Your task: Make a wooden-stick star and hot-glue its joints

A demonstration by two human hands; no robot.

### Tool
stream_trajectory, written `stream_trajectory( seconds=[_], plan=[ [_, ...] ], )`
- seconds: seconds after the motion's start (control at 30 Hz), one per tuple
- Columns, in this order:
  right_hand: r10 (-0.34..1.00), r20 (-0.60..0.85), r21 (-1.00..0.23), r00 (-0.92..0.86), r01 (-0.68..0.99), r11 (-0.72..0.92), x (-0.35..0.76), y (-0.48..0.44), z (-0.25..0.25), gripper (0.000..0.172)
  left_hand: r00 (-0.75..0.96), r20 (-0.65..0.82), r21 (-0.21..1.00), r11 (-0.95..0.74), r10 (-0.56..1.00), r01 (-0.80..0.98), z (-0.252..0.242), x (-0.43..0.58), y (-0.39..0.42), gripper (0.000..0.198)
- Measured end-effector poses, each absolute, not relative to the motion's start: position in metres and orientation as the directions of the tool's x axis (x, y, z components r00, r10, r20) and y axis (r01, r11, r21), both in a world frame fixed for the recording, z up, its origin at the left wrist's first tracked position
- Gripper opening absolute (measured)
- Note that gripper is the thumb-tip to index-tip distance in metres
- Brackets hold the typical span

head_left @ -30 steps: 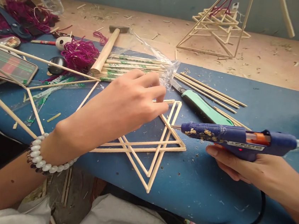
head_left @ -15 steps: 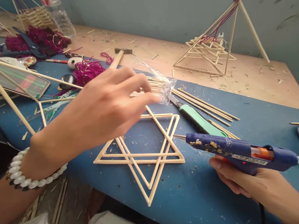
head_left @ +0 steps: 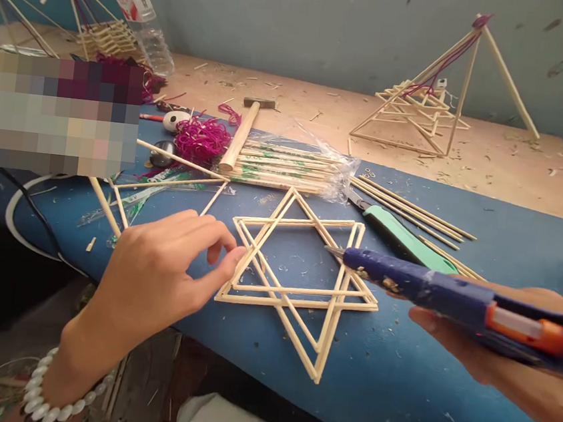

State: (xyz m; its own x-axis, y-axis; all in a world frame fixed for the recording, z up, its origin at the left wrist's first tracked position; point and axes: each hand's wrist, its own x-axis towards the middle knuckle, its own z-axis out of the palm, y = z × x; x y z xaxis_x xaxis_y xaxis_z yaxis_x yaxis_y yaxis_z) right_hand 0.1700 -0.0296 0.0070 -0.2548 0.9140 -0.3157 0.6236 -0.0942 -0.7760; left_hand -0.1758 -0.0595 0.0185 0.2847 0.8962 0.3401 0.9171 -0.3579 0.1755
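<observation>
Well, the stick star lies flat on the table; the left hand, half-open, touches it; the right hand grips a glue gun.

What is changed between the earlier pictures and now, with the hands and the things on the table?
The left hand moved down and back from the wrapped wooden sticks; its fingertips are now close to the left side of the star-shaped stick frame. The right hand kept the glue gun, now tilted. The frame and hammer stayed in place.
</observation>
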Motion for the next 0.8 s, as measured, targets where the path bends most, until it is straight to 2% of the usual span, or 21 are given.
stream_trajectory(
  seconds=[0.07,0.17,0.27,0.37,0.47,0.63,0.8],
  plan=[
    [0.912,-0.276,-0.737,-0.302,0.676,0.001,0.158,-0.026,0.014,0.025,0.269,0.324,0.215,-0.348,0.907,0.913,0.015,-0.176,-0.062,0.027],
    [0.847,-0.223,-0.651,-0.483,0.72,0.239,0.137,-0.021,0.029,0.021,0.236,0.241,0.305,-0.304,0.941,0.902,0.012,-0.175,-0.059,0.03],
    [0.73,-0.158,-0.559,-0.665,0.67,0.489,0.119,-0.015,0.04,0.011,0.23,0.108,0.372,-0.254,0.967,0.893,0.012,-0.173,-0.049,0.028],
    [0.61,-0.102,-0.442,-0.786,0.585,0.68,0.109,-0.008,0.044,0.011,0.25,0.025,0.372,-0.241,0.968,0.896,0.016,-0.172,-0.042,0.025],
    [0.549,-0.14,-0.368,-0.824,0.558,0.744,0.105,-0.003,0.044,0.018,0.287,-0.013,0.346,-0.265,0.958,0.9,0.021,-0.171,-0.038,0.019],
    [0.49,-0.141,-0.368,-0.86,0.505,0.781,0.106,0.005,0.042,0.022,0.33,-0.057,0.315,-0.297,0.942,0.902,0.023,-0.169,-0.037,0.018],
    [0.434,-0.098,-0.323,-0.896,0.441,0.837,0.105,0.009,0.04,0.021,0.346,-0.035,0.283,-0.322,0.938,0.903,0.021,-0.169,-0.036,0.017]
  ],
)
